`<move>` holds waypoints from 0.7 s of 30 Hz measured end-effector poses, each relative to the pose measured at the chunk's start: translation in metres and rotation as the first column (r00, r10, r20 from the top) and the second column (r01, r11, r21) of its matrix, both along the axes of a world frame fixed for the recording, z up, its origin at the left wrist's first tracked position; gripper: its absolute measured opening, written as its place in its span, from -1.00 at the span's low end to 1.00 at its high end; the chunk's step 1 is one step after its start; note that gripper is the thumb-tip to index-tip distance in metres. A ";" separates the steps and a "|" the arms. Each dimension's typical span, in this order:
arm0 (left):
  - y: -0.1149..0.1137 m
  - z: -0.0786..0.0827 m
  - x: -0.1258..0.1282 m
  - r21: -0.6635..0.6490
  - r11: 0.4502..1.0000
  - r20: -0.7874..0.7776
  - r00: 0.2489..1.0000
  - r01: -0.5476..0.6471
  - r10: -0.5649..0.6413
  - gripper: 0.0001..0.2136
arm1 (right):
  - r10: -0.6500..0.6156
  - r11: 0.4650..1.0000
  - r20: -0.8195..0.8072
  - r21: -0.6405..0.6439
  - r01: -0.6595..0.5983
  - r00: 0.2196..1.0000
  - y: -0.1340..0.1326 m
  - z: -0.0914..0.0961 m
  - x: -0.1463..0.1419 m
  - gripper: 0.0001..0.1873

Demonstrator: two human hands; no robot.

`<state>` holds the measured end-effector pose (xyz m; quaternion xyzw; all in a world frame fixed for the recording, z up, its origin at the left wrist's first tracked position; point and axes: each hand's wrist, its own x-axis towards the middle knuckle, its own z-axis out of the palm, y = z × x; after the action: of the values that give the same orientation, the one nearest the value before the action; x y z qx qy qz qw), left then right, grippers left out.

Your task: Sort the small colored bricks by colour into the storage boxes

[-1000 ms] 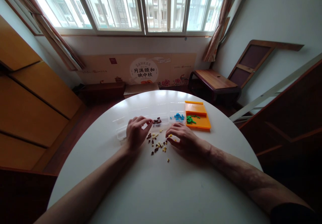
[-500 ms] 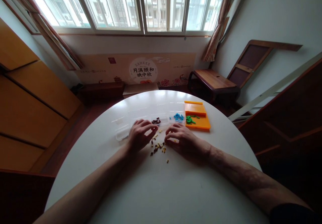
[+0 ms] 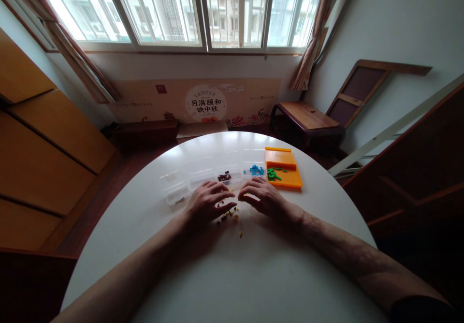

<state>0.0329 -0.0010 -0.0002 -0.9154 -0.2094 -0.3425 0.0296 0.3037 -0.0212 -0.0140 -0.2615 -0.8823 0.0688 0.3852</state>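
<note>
Small yellow and dark brown building bricks (image 3: 235,218) lie in a loose pile on the white round table (image 3: 232,274). My left hand (image 3: 208,202) hovers over the pile's left side, thumb and fingers apart, hiding part of it. Opposite it, my right hand (image 3: 263,197) has its fingers bent and the tips drawn together. Whatever those tips hold is too small to make out. Just beyond the hands, dark brown bricks (image 3: 224,176) sit in a clear plastic box (image 3: 237,174). Blue bricks (image 3: 256,170) fill part of another clear box, beside green bricks (image 3: 273,174) in an orange box (image 3: 292,180).
More clear boxes with raised lids (image 3: 176,196) stand at the left of the row. One yellow brick (image 3: 240,234) lies apart, nearer me. Past the table are a wooden stool (image 3: 308,115), a printed cardboard panel (image 3: 145,100) and a window.
My left hand has moved right and slightly nearer me, covering more of the pile. The right hand's fingertips have shifted slightly away from the pile. The dark bricks' box shows more fully.
</note>
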 end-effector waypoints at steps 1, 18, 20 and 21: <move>-0.001 0.000 0.001 0.019 1.000 0.002 1.000 0.001 -0.001 -0.85 | -0.002 1.000 -0.005 0.002 0.002 1.000 0.000 0.000 0.000 -0.89; -0.005 -0.001 0.006 0.028 1.000 0.041 0.999 0.004 -0.005 -0.93 | -0.014 0.999 -0.013 0.036 0.014 1.000 -0.004 0.006 0.000 -0.93; -0.003 0.000 0.004 0.013 0.997 0.070 0.995 -0.079 0.078 -0.92 | -0.053 0.999 -0.013 0.006 0.053 0.999 -0.005 0.006 0.000 -0.91; -0.002 0.000 0.002 0.004 0.991 0.092 0.987 -0.132 0.131 -0.92 | -0.063 0.998 -0.011 -0.009 0.063 0.998 -0.005 0.007 -0.001 -0.90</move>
<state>0.0353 -0.0032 -0.0003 -0.8827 -0.2688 -0.3826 0.0470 0.3031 -0.0266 -0.0074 -0.2904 -0.8712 0.0618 0.3909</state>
